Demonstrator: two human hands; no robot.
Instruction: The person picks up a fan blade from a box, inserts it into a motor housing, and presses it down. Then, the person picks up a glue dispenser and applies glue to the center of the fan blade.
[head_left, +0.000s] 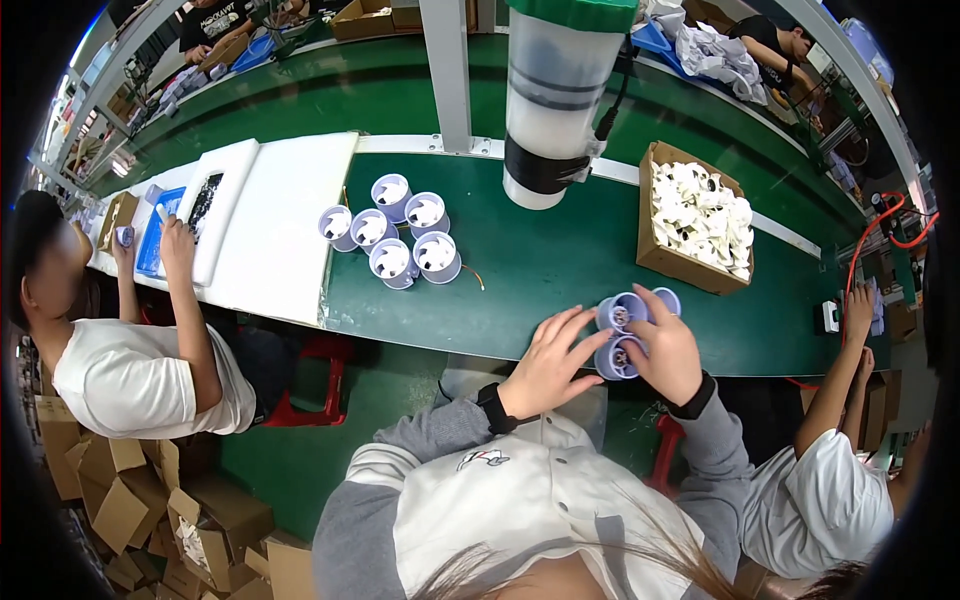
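Near the front edge of the green table [500,290], my hands are at a small cluster of lilac cup-shaped housings. My left hand [545,370] has its fingers stretched out, their tips against the left side of the cluster. My right hand [668,350] curls its fingers and thumb about the near housing [612,364]. Behind it stands a second housing [606,318], and a third housing [668,298] shows partly behind my right fingers. Small metallic parts are visible inside the two left ones. My fingers hide some of their rims.
Several lilac housings [392,262] with white bladed pieces inside stand left of centre. A cardboard box [665,262] of white bladed pieces stands at the right. A green-topped clear cylinder [550,120] hangs ahead. Co-workers sit at left [150,370] and right [820,500].
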